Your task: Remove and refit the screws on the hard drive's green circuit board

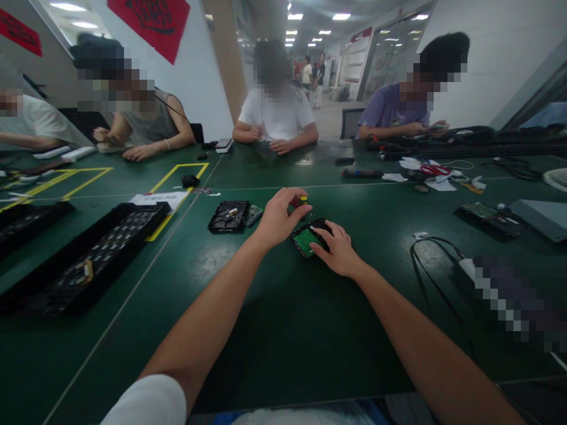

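My left hand [283, 215] is closed, thumb and fingers pinching a small yellow-and-black tool [303, 200] that looks like a short screwdriver; its lower end is too small to make out. Just below it lies a black hard drive [305, 242] with its green circuit board facing up. My right hand [336, 248] grips this drive from the right, thumb over the board and fingers along the far right edge. Left of my hands sit another black drive [228, 216] with small pieces on top and a loose circuit board [254, 215] beside it.
Long black trays [101, 260] with small parts stand at the left. To the right are an opened device [487, 218], a grey box [543, 218] and a black cable [414, 254]. Tangled wires [436, 171] lie farther back. Several people sit across the green table [266, 342].
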{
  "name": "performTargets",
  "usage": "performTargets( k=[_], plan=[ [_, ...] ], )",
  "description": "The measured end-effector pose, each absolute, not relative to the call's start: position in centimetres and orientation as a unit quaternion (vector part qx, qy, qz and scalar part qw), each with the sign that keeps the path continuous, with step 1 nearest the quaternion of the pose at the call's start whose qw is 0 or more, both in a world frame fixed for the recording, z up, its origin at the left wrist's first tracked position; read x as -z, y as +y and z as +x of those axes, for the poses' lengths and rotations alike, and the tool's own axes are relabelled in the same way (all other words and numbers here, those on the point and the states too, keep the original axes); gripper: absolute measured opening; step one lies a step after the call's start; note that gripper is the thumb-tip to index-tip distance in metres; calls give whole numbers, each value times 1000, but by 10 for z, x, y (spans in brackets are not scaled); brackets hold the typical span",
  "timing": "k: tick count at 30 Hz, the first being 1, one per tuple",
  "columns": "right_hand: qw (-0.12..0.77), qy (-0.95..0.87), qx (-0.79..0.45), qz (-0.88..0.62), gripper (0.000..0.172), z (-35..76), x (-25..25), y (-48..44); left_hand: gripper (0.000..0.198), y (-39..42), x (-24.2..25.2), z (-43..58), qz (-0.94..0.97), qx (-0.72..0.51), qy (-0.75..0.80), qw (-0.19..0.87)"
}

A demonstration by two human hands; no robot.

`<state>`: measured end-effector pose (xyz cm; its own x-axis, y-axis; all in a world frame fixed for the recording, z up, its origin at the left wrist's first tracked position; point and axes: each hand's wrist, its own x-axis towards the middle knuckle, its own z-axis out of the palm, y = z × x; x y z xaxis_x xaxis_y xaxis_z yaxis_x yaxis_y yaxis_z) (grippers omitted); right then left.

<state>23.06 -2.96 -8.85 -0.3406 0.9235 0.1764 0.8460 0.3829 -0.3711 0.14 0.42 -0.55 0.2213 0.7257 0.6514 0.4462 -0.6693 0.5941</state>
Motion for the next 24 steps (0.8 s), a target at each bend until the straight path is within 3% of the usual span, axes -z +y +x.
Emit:
performTargets(
  k=[4,17,21,24],
  plan=[
    [184,-812,-111,-543,63,231,88,-30,24,2,4,4,741,-510,417,128],
    [178,-811,-97,-548,60,230,88,-31,24,5,6,0,756,-475,346,287],
    [177,-813,-98,-547,60,230,89,-30,38,6,8,-1,761,-461,302,343],
    [178,-812,-101,-546,60,231,89,-30,44,5,8,-2,778,-449,305,318]
  ],
)
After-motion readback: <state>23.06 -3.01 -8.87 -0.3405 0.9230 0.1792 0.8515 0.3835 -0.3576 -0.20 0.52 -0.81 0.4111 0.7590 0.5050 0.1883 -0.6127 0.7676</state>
